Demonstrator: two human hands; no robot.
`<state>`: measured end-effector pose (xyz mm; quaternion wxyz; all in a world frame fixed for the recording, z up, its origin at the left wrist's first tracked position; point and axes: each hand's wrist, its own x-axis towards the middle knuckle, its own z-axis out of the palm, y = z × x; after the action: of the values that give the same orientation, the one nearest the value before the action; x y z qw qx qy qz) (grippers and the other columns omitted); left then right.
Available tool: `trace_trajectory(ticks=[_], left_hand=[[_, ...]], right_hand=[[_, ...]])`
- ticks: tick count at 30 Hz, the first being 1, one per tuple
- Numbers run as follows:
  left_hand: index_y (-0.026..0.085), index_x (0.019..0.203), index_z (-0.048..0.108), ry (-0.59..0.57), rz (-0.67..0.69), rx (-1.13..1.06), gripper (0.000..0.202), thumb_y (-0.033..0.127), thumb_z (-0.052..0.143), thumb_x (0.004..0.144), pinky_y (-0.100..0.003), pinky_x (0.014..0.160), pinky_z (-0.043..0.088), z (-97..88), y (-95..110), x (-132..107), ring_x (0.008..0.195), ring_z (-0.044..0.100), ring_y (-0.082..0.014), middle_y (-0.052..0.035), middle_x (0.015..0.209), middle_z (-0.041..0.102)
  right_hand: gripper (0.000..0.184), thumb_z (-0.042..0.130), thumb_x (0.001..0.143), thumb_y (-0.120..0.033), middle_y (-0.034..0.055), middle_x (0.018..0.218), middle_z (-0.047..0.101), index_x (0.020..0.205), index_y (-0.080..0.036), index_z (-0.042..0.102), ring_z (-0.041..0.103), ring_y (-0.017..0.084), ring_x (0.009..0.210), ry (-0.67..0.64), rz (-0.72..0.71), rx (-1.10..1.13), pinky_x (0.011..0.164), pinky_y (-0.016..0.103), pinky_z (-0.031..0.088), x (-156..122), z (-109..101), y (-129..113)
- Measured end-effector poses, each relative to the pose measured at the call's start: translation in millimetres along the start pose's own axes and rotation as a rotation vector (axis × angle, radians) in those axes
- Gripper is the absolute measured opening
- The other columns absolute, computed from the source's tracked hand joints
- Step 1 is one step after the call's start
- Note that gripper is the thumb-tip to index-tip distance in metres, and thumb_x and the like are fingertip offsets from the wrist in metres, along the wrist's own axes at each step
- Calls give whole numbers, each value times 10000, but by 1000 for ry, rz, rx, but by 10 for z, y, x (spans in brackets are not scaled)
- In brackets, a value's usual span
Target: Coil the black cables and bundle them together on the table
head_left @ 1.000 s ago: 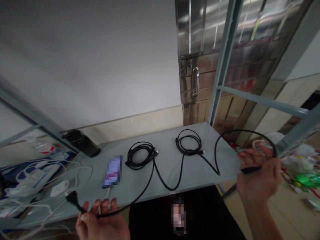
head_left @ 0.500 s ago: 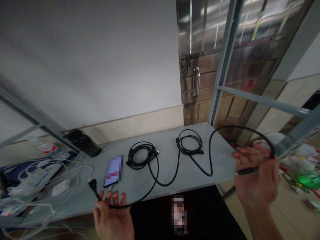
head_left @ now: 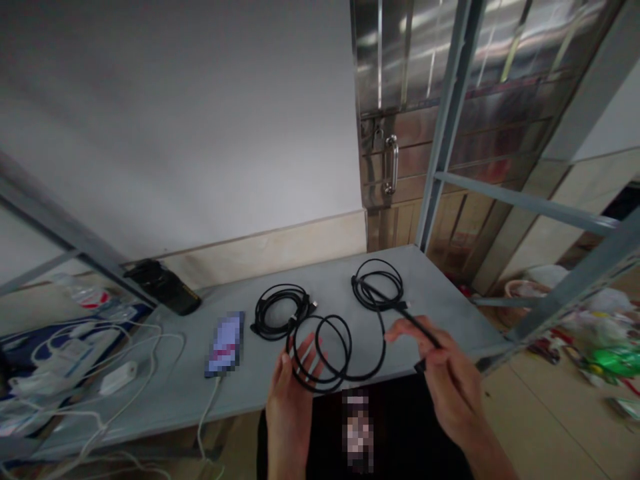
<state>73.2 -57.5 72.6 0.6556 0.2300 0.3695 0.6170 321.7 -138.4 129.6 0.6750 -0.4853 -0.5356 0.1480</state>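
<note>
A loose black cable (head_left: 367, 378) hangs in wide loops between my two hands, over the table's front edge. My left hand (head_left: 295, 390) holds one part of it between thumb and fingers, with the loops crossing in front of the fingertips. My right hand (head_left: 447, 380) pinches the cable farther right, with a dark end piece showing below the fingers. Behind my left hand, a coiled black cable (head_left: 265, 328) lies on the table. Another coiled black cable (head_left: 379, 272) lies farther back to the right, partly crossed by the held one.
A phone (head_left: 225, 343) with a white cord lies on the grey table (head_left: 200, 400). A black bottle (head_left: 165, 287) lies at the back left, near white cords and a white adapter (head_left: 119, 378). Metal frame posts (head_left: 445, 127) stand at the right; clutter covers the floor beyond.
My hands have come closer together: the left moved right, the right moved left. The stretched cable now hangs in loops between them.
</note>
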Motion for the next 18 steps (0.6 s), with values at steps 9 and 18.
trace_trajectory(ticks=[9, 18], left_hand=[[217, 1306, 839, -104, -115, 26, 534, 601, 904, 941, -566, 1190, 617, 248, -86, -64, 1392, 758, -396, -184, 1446, 808], [174, 1181, 876, -27, -23, 135, 528, 420, 1082, 762, -324, 964, 634, 305, -119, 40, 1073, 810, -246, -108, 1146, 852]], right_hand=[[354, 525, 1181, -179, 108, 1460, 706, 1457, -284, 720, 716, 288, 1294, -724, -97, -350, 1174, 506, 598, -23, 414, 157], [326, 610, 1114, -99, 93, 1449, 716, 1387, -246, 712, 755, 277, 1258, -880, -111, -410, 1115, 428, 628, -183, 675, 549]])
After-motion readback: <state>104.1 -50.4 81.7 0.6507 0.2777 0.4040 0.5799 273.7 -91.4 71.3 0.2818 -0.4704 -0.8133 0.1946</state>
